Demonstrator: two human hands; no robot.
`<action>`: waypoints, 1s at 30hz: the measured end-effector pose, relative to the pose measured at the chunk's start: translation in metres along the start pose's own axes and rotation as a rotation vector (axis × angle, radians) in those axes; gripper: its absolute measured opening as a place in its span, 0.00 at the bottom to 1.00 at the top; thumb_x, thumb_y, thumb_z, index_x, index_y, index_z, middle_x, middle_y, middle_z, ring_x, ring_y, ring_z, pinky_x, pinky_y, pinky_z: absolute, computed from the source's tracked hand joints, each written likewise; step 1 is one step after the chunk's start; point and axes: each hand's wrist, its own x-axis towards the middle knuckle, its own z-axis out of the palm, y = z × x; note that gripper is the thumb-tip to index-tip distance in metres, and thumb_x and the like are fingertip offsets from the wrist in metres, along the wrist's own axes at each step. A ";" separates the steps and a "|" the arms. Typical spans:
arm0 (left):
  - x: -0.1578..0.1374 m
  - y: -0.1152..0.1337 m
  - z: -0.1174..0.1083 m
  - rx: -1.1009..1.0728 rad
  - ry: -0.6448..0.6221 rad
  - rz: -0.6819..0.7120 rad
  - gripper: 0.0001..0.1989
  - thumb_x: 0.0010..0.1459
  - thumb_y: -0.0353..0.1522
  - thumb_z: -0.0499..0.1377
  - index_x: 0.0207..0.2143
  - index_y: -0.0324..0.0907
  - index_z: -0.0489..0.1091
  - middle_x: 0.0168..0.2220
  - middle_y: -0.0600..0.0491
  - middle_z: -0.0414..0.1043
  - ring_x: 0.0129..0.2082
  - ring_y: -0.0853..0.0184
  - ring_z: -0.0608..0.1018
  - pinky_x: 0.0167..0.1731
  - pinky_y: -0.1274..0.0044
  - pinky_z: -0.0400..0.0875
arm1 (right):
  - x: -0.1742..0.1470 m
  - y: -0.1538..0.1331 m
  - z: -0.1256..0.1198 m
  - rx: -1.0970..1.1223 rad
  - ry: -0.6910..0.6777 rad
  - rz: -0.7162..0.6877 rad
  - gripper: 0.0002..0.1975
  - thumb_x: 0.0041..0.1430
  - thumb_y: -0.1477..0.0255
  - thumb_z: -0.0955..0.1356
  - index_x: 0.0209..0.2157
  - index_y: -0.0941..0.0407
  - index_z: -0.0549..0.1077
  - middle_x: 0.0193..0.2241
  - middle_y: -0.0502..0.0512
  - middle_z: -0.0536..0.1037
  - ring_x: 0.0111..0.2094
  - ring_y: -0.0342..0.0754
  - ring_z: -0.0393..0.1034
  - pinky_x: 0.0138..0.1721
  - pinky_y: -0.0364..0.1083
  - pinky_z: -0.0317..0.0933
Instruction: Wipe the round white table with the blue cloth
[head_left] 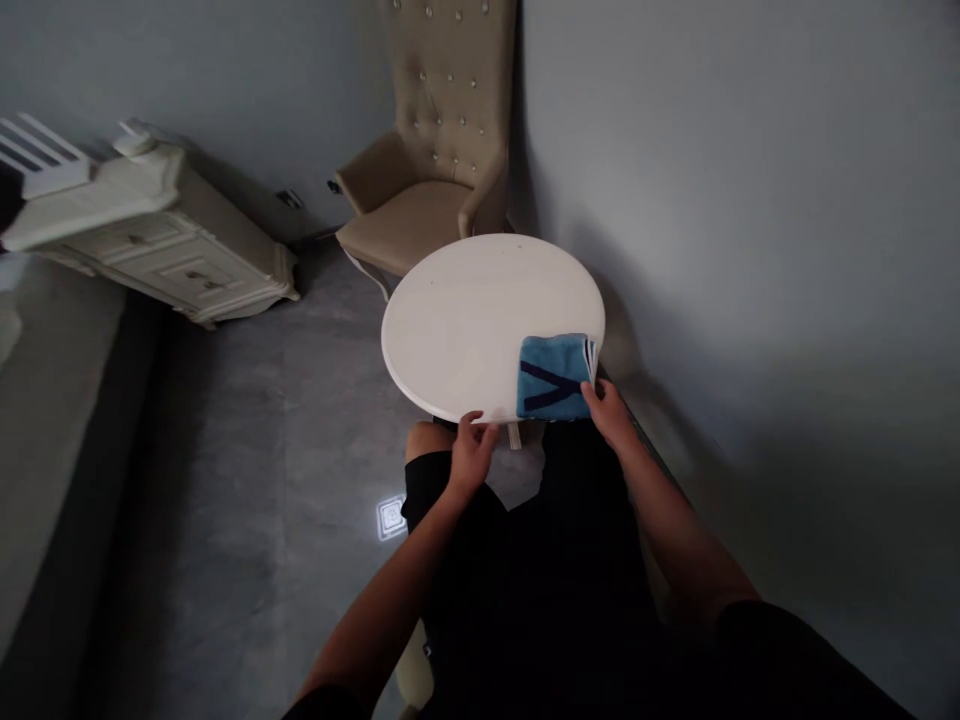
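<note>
A folded blue towel with a dark Y-shaped band lies at the near right edge of the round white table. Its folded layers, edged in white, show at the upper right corner. My right hand grips the towel's right side, thumb on top; the other fingers are partly hidden. At the table's front rim, left of the towel, my left hand rests with its fingers apart and holds nothing.
Behind the table stands a tufted beige armchair. A pale cabinet with drawers is at the far left. The grey wall rises close on the right. A bright square pattern shows on the floor.
</note>
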 end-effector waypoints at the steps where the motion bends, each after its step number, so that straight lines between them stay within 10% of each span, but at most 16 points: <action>1: 0.003 0.004 0.015 -0.024 -0.025 -0.022 0.28 0.66 0.49 0.71 0.60 0.47 0.67 0.48 0.44 0.83 0.43 0.58 0.86 0.43 0.69 0.79 | -0.002 0.003 0.000 0.021 -0.039 0.033 0.35 0.72 0.44 0.66 0.62 0.59 0.78 0.56 0.72 0.85 0.58 0.67 0.81 0.60 0.62 0.74; 12: 0.034 0.040 0.073 -0.304 -0.188 -0.350 0.27 0.59 0.49 0.78 0.45 0.39 0.74 0.36 0.41 0.83 0.33 0.58 0.86 0.37 0.68 0.82 | 0.011 -0.006 -0.008 0.156 -0.056 0.040 0.29 0.66 0.42 0.70 0.48 0.54 0.81 0.45 0.63 0.87 0.52 0.63 0.82 0.54 0.56 0.76; 20: 0.012 0.029 0.044 -0.460 -0.300 -0.402 0.16 0.60 0.31 0.70 0.50 0.39 0.76 0.46 0.40 0.86 0.41 0.55 0.89 0.51 0.62 0.83 | 0.001 -0.007 0.000 0.289 -0.136 0.072 0.24 0.64 0.55 0.73 0.54 0.56 0.75 0.53 0.65 0.85 0.53 0.59 0.82 0.58 0.59 0.76; 30: 0.016 0.040 0.018 -0.545 -0.324 -0.307 0.28 0.61 0.49 0.73 0.56 0.42 0.79 0.53 0.41 0.86 0.57 0.49 0.85 0.59 0.59 0.81 | -0.032 -0.037 -0.028 0.420 -0.572 -0.323 0.21 0.64 0.62 0.71 0.57 0.51 0.80 0.56 0.56 0.86 0.58 0.58 0.81 0.63 0.58 0.74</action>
